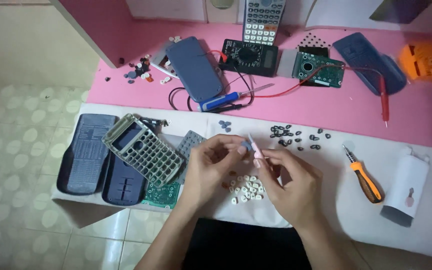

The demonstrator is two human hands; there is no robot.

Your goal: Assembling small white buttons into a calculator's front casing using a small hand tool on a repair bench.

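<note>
My left hand (211, 165) pinches a small grey-blue calculator key (246, 145) between thumb and fingers, above the white cloth. My right hand (291, 182) grips a thin pink and white tool (255, 146) whose tip touches that key. Below the hands lies a pile of small white keys (246, 189). To the left rests an empty calculator front frame (143, 149) on dark blue shells, with a grey rubber keypad (188, 146) and a green circuit board (162, 194) beside it.
Black keys (296, 136) lie scattered behind my hands. An orange-handled screwdriver (363, 176) and a white cleaning kit (407, 190) lie to the right. On the pink desk sit a multimeter (248, 56) with red probe, another circuit board (318, 67), a blue screwdriver (221, 101) and calculator parts.
</note>
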